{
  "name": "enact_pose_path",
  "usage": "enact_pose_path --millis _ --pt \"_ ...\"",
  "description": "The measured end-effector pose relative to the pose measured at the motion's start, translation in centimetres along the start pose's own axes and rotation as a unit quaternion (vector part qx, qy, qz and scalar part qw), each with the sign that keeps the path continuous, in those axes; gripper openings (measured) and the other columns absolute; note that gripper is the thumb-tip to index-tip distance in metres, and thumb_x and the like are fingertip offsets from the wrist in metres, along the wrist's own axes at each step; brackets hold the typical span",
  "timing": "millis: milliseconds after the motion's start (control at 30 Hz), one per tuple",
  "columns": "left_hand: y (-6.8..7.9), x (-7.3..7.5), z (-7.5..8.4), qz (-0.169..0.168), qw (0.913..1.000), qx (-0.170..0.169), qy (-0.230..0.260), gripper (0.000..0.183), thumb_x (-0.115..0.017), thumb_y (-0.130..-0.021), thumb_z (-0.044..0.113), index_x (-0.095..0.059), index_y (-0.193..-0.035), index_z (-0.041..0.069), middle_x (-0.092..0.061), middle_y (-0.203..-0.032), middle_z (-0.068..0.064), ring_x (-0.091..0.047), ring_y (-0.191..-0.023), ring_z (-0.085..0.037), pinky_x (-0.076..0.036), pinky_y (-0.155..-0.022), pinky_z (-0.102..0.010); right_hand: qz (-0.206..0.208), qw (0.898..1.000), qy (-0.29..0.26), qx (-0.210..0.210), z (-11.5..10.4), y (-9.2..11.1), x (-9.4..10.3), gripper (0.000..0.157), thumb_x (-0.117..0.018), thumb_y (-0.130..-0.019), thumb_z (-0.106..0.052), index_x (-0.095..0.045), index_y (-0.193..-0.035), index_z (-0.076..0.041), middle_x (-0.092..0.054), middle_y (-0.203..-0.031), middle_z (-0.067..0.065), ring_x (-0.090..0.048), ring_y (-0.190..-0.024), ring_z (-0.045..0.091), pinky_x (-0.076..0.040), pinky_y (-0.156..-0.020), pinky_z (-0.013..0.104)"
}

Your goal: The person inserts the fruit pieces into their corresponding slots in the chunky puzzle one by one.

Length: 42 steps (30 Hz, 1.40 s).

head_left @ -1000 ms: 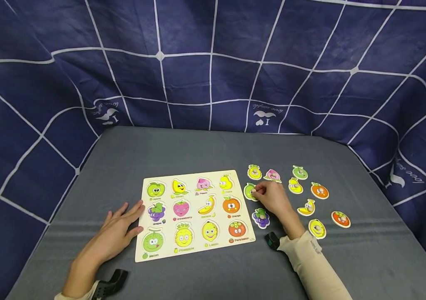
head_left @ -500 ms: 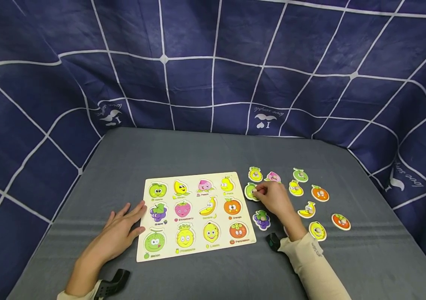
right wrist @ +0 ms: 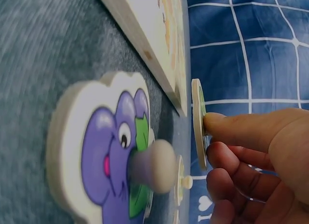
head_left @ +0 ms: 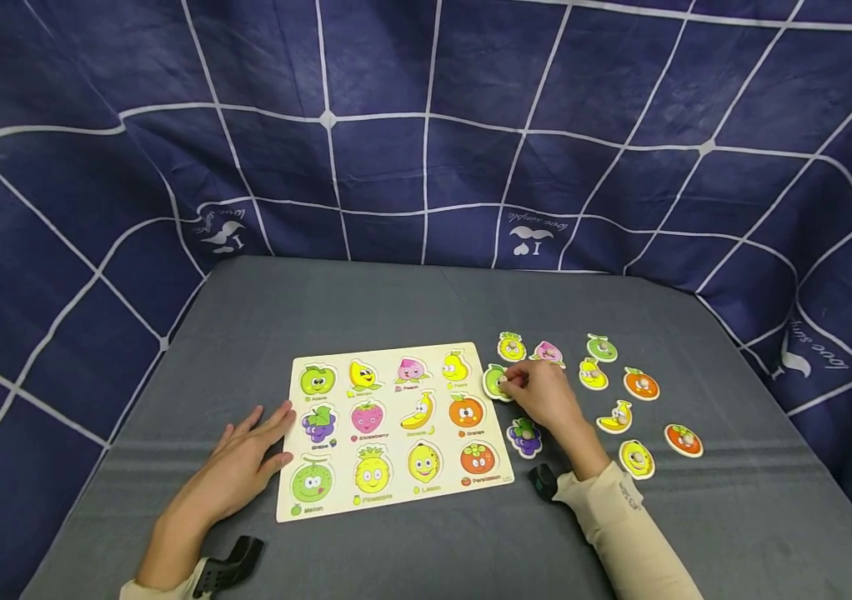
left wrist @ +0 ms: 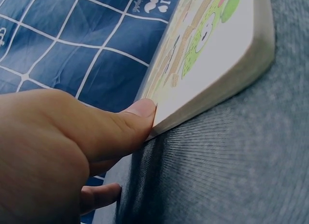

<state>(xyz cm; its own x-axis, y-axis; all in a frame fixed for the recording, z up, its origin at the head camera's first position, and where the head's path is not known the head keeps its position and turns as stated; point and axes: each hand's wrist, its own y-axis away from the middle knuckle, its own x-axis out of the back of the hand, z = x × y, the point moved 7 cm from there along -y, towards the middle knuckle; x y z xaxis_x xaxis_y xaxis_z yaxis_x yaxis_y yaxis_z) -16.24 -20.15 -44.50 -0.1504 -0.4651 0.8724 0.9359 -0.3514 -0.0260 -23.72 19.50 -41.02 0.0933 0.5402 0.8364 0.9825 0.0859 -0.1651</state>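
"Pinching a green fruit piece [head_left: 496, 383] between thumb and finger, a person's right hand [head_left: 546, 396] works beside a fruit puzzle board [head_left: 396, 447]: so much from the head view. Is the piece down on the grey table [head_left: 396, 308], or above it?"

"Above it, by the right wrist view. There it shows nearly edge-on, a thin pale disc apart from the table surface. The grip covers its middle, so I cannot tell how the knob sits between the digits. The head view gives what that angle hides: the green face, just beside the board's right edge."

"And the left hand [head_left: 234, 467]?"

"Its fingers are spread at the board's left edge. The left wrist view adds the thumb resting on that edge and the pale thickness of the board's side; from the head, the board looks like a flat sheet."

"What lies around the right hand?"

"A grape piece [head_left: 524, 437], small and purple from the head; the right wrist view brings out its smiling face, thick rim and round wooden knob. The head view alone spreads out the rest: pineapple piece [head_left: 512, 347], peach piece [head_left: 548, 352], melon piece [head_left: 602, 347], pear piece [head_left: 593, 374], orange piece [head_left: 641, 383], banana piece [head_left: 615, 417], lemon piece [head_left: 637, 459] and persimmon piece [head_left: 684, 440]."
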Motion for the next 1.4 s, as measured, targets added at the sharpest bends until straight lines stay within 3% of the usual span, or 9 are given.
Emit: enact_pose_path --millis 567,1400 --pt "-0.2 -0.1 0.2 0.0 1.0 0.005 -0.004 0.059 -0.069 -0.092 0.014 -0.048 -0.145 0.001 -0.04 -0.153 -0.016 -0.028 -0.137 -0.055 -0.019 -0.1 -0.077 -0.01 1.0 -0.008 0.028 -2.2 -0.7 -1.4 0.006 -0.078 -0.081 -0.01 -0.074 -0.081 -0.006 -0.06 -0.066 -0.004 -0.05 -0.059 0.01 -0.041 -0.059 0.028" --pt "0.0 0.1 0.2 0.005 0.9999 0.008 -0.012 0.059 -0.07 -0.092 0.014 -0.048 -0.145 0.001 -0.04 -0.153 -0.016 -0.029 -0.137 -0.054 -0.021 -0.1 -0.076 -0.039 0.997 -0.026 0.056 -5.7 -1.4 -3.6 0.006 -0.079 -0.083 -0.013 -0.074 -0.082 -0.009 -0.059 -0.066 -0.007 -0.05 -0.057 0.008 -0.042 -0.054 0.027"
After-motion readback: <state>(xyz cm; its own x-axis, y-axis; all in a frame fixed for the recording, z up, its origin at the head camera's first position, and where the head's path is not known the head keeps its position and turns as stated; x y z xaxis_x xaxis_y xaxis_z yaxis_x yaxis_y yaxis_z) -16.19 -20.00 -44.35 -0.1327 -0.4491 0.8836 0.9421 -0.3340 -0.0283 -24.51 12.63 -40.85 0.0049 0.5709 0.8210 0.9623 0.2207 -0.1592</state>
